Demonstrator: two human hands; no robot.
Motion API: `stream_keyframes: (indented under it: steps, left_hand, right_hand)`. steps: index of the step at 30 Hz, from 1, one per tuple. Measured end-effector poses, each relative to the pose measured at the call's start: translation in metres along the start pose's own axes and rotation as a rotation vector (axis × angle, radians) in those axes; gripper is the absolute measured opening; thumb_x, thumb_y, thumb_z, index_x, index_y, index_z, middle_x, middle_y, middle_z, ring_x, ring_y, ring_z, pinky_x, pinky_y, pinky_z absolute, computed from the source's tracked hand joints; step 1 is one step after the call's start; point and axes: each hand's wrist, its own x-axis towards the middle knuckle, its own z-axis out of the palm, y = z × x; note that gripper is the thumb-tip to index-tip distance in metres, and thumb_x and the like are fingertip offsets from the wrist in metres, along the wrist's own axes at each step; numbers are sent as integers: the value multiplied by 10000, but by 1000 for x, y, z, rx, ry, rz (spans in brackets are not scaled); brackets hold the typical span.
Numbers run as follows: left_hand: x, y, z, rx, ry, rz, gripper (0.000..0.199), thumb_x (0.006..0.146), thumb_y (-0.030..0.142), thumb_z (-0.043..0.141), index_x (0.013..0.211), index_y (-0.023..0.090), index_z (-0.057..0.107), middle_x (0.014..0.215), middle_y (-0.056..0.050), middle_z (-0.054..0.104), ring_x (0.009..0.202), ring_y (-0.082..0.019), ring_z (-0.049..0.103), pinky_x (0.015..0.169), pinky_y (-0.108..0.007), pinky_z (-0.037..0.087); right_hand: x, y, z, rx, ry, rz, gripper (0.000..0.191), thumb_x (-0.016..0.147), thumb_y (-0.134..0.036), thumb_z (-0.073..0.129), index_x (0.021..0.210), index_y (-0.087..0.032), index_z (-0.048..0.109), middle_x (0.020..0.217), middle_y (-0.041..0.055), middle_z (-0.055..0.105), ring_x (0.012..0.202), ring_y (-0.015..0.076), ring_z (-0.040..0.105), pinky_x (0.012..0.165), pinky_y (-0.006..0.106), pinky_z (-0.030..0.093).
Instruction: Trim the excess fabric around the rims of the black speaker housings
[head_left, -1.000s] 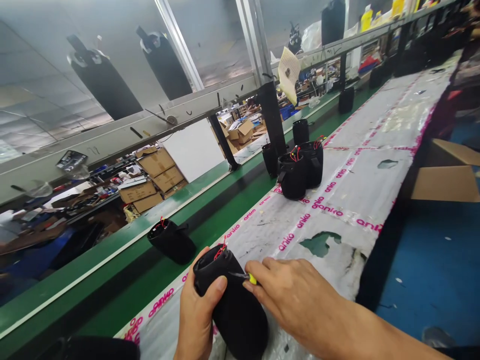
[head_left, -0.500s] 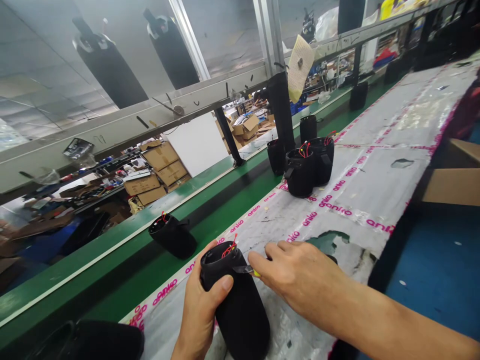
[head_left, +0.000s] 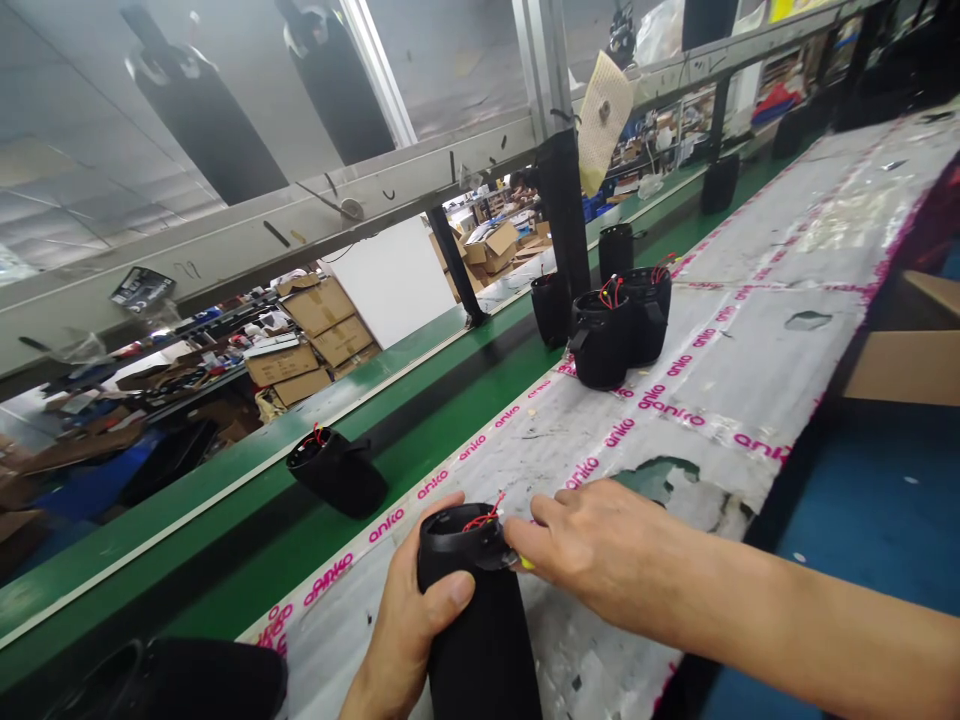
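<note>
Wrapped around the open upper end of a black cylindrical speaker housing [head_left: 484,640] is my left hand [head_left: 409,610], its thumb pressed on the near side below the rim. Red wires stick out of the opening. My right hand [head_left: 581,545] is closed round a yellow-handled knife [head_left: 525,563], mostly hidden in the fingers. Its metal blade lies against the housing's rim, on the side facing my right hand. The housing leans, with its open end away from me and its lower end out of the picture.
Another housing [head_left: 337,475] lies tilted on the green conveyor belt [head_left: 450,415]; one more [head_left: 217,680] is at the lower left. Several housings, including one with red wires [head_left: 604,345], stand beside a dark post [head_left: 564,220]. Torn "anko" plastic sheeting [head_left: 720,380] covers the bench.
The held housing has shifted slightly right and turned more upright in view. My right hand has brought the blade closer in at the rim. The camera has moved a little.
</note>
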Motion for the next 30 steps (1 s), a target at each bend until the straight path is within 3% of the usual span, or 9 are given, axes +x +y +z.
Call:
stream_keyframes:
  steps: [5, 8, 11, 15, 18, 20, 23, 26, 30]
  left_hand:
    - [2, -4, 4, -32, -45, -30, 763, 644, 526, 793, 1301, 200, 580, 1209, -103, 725, 1126, -349, 649, 983, -405, 467]
    - [3, -7, 6, -101, -79, -64, 777, 654, 512, 788, 1326, 199, 554, 1207, -108, 718, 1076, -316, 655, 958, -388, 478]
    - [3, -11, 4, -221, -103, -66, 860, 647, 512, 792, 1394, 219, 486, 1215, -114, 704, 1044, -301, 654, 896, -377, 509]
    - [1, -17, 1, -371, -134, -100, 786, 661, 482, 794, 1358, 258, 508, 1158, -96, 713, 878, -233, 669, 738, -319, 537]
    - [1, -19, 2, -422, -216, -95, 737, 642, 456, 813, 1307, 259, 561, 1171, -94, 712, 914, -254, 689, 785, -333, 545]
    - [3, -19, 3, -414, -242, -80, 736, 645, 471, 807, 1310, 256, 575, 1208, -104, 702, 1038, -318, 681, 870, -382, 543]
    - [8, -17, 0, -295, -180, -23, 751, 671, 518, 787, 1334, 232, 581, 1329, -134, 648, 1260, -398, 572, 1002, -451, 498]
    - [11, -14, -5, -66, -23, 108, 760, 705, 551, 771, 1370, 250, 562, 1498, -118, 521, 1422, -391, 411, 1152, -487, 366]
    - [0, -8, 9, 242, 130, 146, 665, 762, 527, 749, 1356, 288, 570, 1482, -108, 525, 1361, -382, 475, 1134, -538, 360]
  right_hand:
    - [-5, 0, 11, 36, 24, 34, 55, 993, -255, 536, 997, -233, 486, 724, -17, 592, 520, 209, 550, 489, 362, 133]
    - [-7, 1, 12, 124, -9, 82, 99, 1032, -295, 486, 969, -226, 519, 741, -7, 623, 560, 213, 588, 497, 355, 201]
    - [-11, 0, 10, 428, 63, 186, 156, 1054, -328, 445, 1023, -222, 555, 833, -1, 676, 672, 200, 649, 564, 333, 352]
    - [-13, -3, 4, 864, 212, 508, 288, 1028, -388, 511, 1292, -273, 524, 1001, -19, 714, 859, 169, 675, 754, 292, 454]
    - [-8, -1, -2, 1086, 135, 471, 349, 983, -391, 596, 1315, -294, 550, 1100, -25, 699, 969, 162, 648, 840, 269, 452]
    - [-1, 1, -4, 1197, 48, 405, 270, 955, -398, 631, 1189, -264, 624, 1040, -31, 690, 927, 159, 627, 802, 256, 451]
    - [5, 4, -3, 1222, -16, 470, 213, 916, -421, 667, 919, -212, 626, 806, -55, 607, 730, 128, 530, 627, 242, 394]
    - [5, 3, -1, 1157, -4, 542, 290, 897, -427, 683, 784, -202, 538, 704, -70, 526, 654, 110, 448, 565, 247, 327]
    - [5, -5, 0, 1075, 31, 620, 302, 909, -441, 659, 771, -202, 538, 696, -61, 558, 645, 113, 462, 564, 251, 320]
